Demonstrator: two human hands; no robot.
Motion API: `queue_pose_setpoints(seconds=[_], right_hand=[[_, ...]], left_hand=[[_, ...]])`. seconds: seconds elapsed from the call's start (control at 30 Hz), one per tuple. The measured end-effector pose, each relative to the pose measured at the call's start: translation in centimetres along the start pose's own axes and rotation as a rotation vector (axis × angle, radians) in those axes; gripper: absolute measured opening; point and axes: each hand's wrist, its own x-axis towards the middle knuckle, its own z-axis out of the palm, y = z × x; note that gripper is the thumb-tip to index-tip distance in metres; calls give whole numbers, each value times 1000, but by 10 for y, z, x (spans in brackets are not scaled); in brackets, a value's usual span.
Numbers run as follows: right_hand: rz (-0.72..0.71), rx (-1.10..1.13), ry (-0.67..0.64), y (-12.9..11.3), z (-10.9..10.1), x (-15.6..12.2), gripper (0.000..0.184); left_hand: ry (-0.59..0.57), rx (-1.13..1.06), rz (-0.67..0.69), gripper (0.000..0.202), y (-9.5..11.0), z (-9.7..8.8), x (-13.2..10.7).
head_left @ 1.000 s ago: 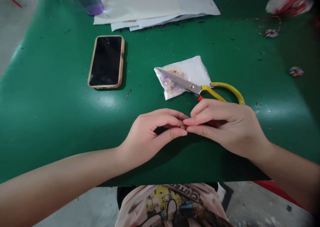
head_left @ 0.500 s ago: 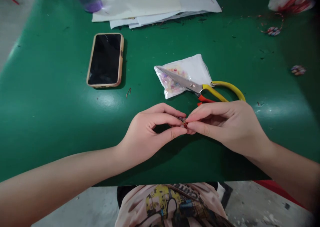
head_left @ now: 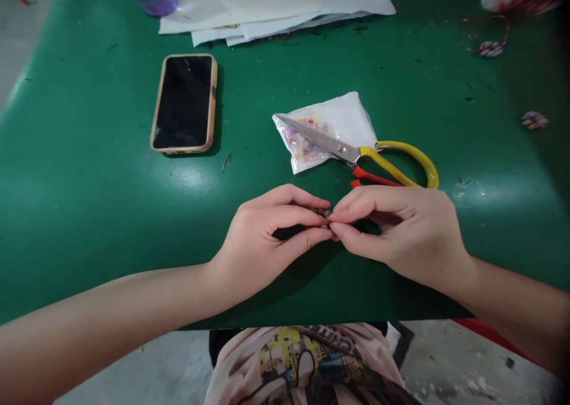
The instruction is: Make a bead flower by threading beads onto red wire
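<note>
Two hands [head_left: 260, 233] pinch probable beads [head_left: 327, 213] above green tabletop [head_left: 89, 221].

Wearing a pale pink printed shirt [head_left: 243, 366]
Yellow and black graphics [head_left: 285, 353] are showing beside slanted block lettering [head_left: 328, 335].

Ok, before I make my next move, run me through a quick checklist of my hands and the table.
1. Left hand holding the small beaded piece: ok, pinched at the fingertips.
2. Right hand on the piece: ok, thumb and finger meet at its edge.
3. Beads and wire secure: cannot tell, fingers hide most of it.
4. Bead packet uncovered: not ok, the scissors lie across it.
5. Right hand clear of the scissors: cannot tell, it hides part of the handles.
6. Phone clear of both hands: ok.
</note>
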Motion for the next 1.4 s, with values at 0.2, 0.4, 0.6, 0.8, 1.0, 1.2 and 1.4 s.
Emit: queue_pose_setpoints(seconds=[0.2,0.4,0.6,0.8,1.0,1.2,1.4], right_hand=[[-41,-27,24,2,2,-1,8],[119,191,-79,-5,-10,6,5],[88,242,-116,-1,-13,10,11],[-125,113,-103,2,-13,11,13],[-227,-66,-101,0,-16,10,7],[-323,-237,-96,0,-14,9,8],[-432,-433,-133,-1,-12,9,13]], left_hand=[[4,-22,-5,6,-2,0,1],[-36,-277,-146,3,-2,-1,4],[-8,-313,-130,6,0,-3,1],[-34,-403,-162,5,-2,-3,2],[-105,-507,-214,6,-4,-2,5],[-101,-474,-226,6,-5,-2,4],[-86,-382,-228,4,-4,-1,3]])
